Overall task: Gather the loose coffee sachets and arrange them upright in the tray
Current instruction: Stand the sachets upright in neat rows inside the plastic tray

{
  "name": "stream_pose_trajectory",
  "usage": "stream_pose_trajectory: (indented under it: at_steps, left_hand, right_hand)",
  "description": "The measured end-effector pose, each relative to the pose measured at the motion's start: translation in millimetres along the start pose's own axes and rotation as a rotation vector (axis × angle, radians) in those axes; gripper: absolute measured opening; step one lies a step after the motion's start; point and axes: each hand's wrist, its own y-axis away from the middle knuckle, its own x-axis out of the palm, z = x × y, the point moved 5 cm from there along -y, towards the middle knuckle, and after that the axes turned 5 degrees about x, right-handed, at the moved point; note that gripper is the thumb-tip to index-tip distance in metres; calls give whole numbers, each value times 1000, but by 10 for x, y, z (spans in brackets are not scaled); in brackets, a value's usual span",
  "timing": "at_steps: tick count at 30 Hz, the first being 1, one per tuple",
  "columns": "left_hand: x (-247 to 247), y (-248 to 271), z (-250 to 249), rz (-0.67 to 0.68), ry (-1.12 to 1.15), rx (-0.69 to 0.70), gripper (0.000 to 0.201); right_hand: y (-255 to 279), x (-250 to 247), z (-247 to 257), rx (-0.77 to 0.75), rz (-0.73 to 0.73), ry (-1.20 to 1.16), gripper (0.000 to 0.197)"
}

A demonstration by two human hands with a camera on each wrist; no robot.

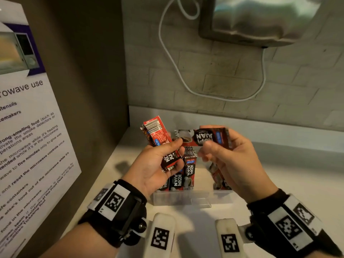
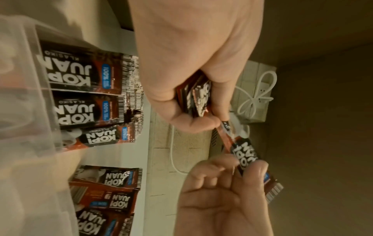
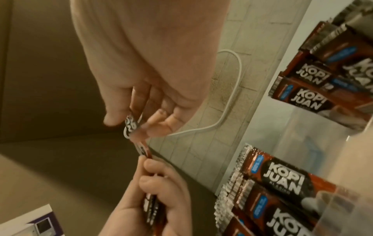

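Observation:
Above the clear tray (image 1: 186,199), my left hand (image 1: 167,151) grips a small bundle of red and black coffee sachets (image 1: 158,135), held slanted. Level with it, my right hand (image 1: 210,148) pinches a single sachet (image 1: 202,136) sideways, its end touching the left hand's fingers. Several sachets (image 1: 186,175) stand upright in the tray's left part; others (image 1: 217,177) lean in its right part. The left wrist view shows the bundle (image 2: 199,99) in the left hand (image 2: 193,102) and the single sachet (image 2: 245,151). In the right wrist view the right hand (image 3: 137,115) holds that sachet (image 3: 132,126).
The tray sits on a white counter (image 1: 279,183) in a corner. A printed microwave notice (image 1: 28,127) hangs on the left wall. A white cable (image 1: 186,81) loops down the brick back wall under a metal appliance (image 1: 260,19).

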Motion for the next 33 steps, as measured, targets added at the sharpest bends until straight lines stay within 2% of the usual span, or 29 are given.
stream_pose_trajectory:
  at_steps: [3, 6, 9, 12, 15, 19, 21, 24, 33]
  left_hand:
    - [-8, 18, 40, 19, -43, -14, 18]
    - [-38, 18, 4, -9, -116, 1, 12]
    - [-135, -14, -98, -97, -183, 52, 14]
    - [-247, -21, -205, -163, -205, 69, 24]
    - [-348, -18, -255, -211, -179, 50, 26]
    - [-455, -31, -250, -262, -187, 47, 22]
    - [-500, -35, -231, -285, -184, 37, 22]
    - [-546, -21, -206, -302, -180, 30, 22]
    - [-595, -2, -119, -315, -177, 15, 14]
  right_hand:
    - [-21, 33, -27, 48, -39, -126, 26]
    - [-42, -3, -35, 53, -88, -156, 21]
    - [-89, -178, -38, 8, -230, -4, 10]
    - [-117, -335, -225, 143, -319, 283, 13]
    - [-73, -422, -520, 332, -299, 510, 15]
    - [-85, -454, -757, 469, -277, 554, 9]
    - [-117, -443, -824, 494, -274, 543, 6]
    - [-155, -431, -881, 503, -269, 525, 17]
    - [-182, -435, -958, 504, -275, 528, 19]
